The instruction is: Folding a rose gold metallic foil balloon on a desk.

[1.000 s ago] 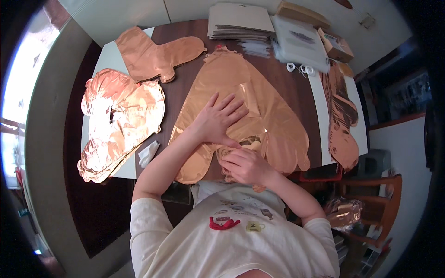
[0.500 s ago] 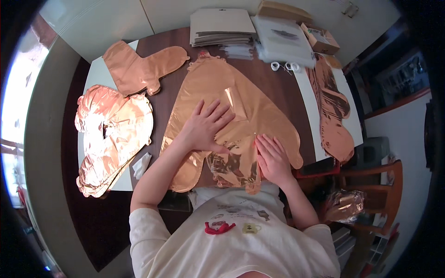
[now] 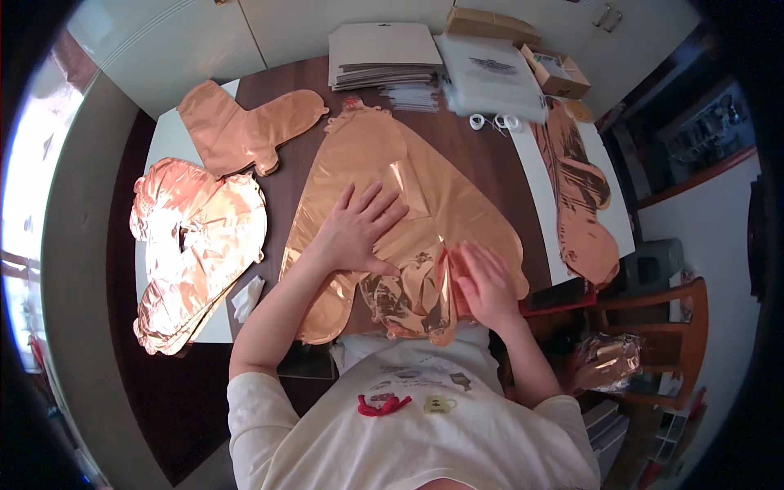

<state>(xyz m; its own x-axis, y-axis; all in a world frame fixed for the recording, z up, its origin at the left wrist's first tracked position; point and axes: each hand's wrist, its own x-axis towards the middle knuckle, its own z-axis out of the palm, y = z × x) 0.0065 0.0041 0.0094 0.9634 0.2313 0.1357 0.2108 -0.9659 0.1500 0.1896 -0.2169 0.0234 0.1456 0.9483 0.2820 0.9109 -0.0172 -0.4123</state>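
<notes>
A large deflated rose-gold foil balloon lies flat before me, creased, with a small knobbly tab at its far end. Its near part is crumpled and shiny, and a raised fold runs beside my right hand. My left hand rests palm down on the middle of the foil, fingers spread. Close to that fold is my right hand, fingers stretched and slightly curved, thumb apart. It seems a little lifted; whether its fingertips touch the foil I cannot tell.
At left lie a shiny heap of foil balloons, another folded balloon and a crumpled white tissue. More foil balloons lie at right. Behind stand cardboard sheets, clear bags, white ribbon rolls and a small box.
My right hand has come up slightly off the foil, and the fold beside it stands out more. My left hand stays spread on the balloon. The view has shifted slightly.
</notes>
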